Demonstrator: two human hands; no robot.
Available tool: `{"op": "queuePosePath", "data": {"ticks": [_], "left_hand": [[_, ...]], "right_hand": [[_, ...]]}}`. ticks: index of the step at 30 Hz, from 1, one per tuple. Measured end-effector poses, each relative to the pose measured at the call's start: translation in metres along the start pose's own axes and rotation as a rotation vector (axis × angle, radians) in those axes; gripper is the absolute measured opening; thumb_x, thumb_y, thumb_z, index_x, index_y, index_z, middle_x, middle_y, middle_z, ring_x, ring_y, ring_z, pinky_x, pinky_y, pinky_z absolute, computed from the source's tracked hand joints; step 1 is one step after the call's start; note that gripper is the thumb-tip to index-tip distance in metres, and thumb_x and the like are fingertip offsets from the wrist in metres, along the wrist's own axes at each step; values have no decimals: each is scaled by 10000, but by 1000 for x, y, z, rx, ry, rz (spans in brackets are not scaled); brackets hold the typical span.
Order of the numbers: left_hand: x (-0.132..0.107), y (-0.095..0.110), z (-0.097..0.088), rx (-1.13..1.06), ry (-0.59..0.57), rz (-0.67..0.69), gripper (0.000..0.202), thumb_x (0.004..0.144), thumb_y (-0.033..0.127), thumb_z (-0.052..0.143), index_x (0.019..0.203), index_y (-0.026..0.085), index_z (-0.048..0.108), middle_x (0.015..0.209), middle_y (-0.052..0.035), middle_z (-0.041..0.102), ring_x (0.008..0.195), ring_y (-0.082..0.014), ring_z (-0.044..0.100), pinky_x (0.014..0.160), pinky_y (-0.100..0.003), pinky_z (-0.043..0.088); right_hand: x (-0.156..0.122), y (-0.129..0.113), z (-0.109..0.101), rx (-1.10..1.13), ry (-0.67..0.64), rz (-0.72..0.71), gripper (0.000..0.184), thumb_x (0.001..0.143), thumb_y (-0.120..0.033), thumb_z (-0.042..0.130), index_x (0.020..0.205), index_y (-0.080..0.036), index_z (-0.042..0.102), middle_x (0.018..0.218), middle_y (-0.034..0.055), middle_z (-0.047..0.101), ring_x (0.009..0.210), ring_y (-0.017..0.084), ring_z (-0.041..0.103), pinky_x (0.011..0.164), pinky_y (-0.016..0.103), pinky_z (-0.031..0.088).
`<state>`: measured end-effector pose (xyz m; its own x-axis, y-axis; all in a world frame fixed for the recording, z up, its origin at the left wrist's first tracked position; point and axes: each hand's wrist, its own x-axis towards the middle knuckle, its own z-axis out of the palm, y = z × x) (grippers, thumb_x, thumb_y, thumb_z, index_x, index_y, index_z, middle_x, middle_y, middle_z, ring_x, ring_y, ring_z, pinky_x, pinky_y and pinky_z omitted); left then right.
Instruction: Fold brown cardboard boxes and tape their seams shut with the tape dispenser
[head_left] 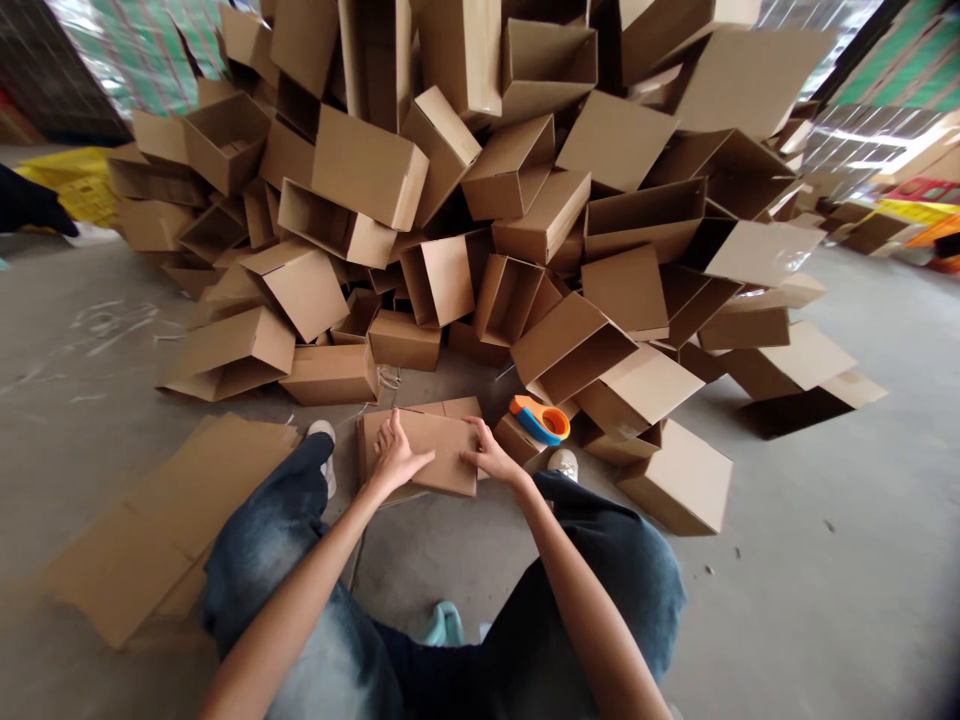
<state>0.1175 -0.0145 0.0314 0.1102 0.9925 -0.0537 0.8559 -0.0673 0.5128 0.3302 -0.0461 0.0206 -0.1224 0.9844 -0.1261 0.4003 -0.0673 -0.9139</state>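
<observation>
A small cardboard box lies on the concrete floor between my feet, its top flaps folded down. My left hand presses flat on the left part of the flaps with fingers spread. My right hand rests on the right edge of the box, fingers on the flap. An orange and blue tape dispenser sits on a box just right of my right hand, untouched.
A tall heap of open, assembled cardboard boxes rises right in front of me. Flat cardboard sheets lie on the floor at my left. Another person's dark sleeve shows at the far left edge. Yellow crates stand behind.
</observation>
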Motion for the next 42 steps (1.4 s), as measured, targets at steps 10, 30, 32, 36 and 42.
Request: {"op": "queuePosePath", "data": {"ticks": [10,30,32,36,42], "left_hand": [[0,3,-4,-2,-19,-13,1055,619,488,668,1403,79,93,1350,-251,300,1293,-378,281,1007,-496,263],[3,1,-4,-16,-16,-19,1044,619,505,667,1399,109,97,1348,-231,300,1296,-375,277,1006,-499,266],[3,1,-5,-16,-15,-17,1043,621,506,666,1398,101,100,1346,-234,302,1293,-373,281,1007,-499,267],[3,1,-5,-13,-13,-7,1044,625,517,663,1397,93,104,1354,-241,294,1300,-374,267,1005,-496,271],[4,0,-2,-20,7,6,1037,619,501,674,1400,117,110,1333,-229,328,1285,-376,298,992,-505,279]], "right_hand": [[0,-1,7,-53,48,-32,721,643,-270,643,1275,-224,299,1237,87,332,1170,235,352,1030,405,287],[4,9,12,3,90,-74,761,630,-256,641,1294,-234,268,1258,86,342,1166,234,369,1009,410,322],[4,9,14,-7,102,-85,795,622,-307,676,1293,-223,258,1260,94,329,1187,237,351,1032,402,298],[3,4,14,-19,87,-57,770,642,-323,668,1289,-244,259,1275,86,304,1213,239,327,1055,411,267],[4,3,12,-22,76,-20,761,644,-290,643,1297,-252,255,1276,79,292,1227,243,307,1064,420,252]]}}
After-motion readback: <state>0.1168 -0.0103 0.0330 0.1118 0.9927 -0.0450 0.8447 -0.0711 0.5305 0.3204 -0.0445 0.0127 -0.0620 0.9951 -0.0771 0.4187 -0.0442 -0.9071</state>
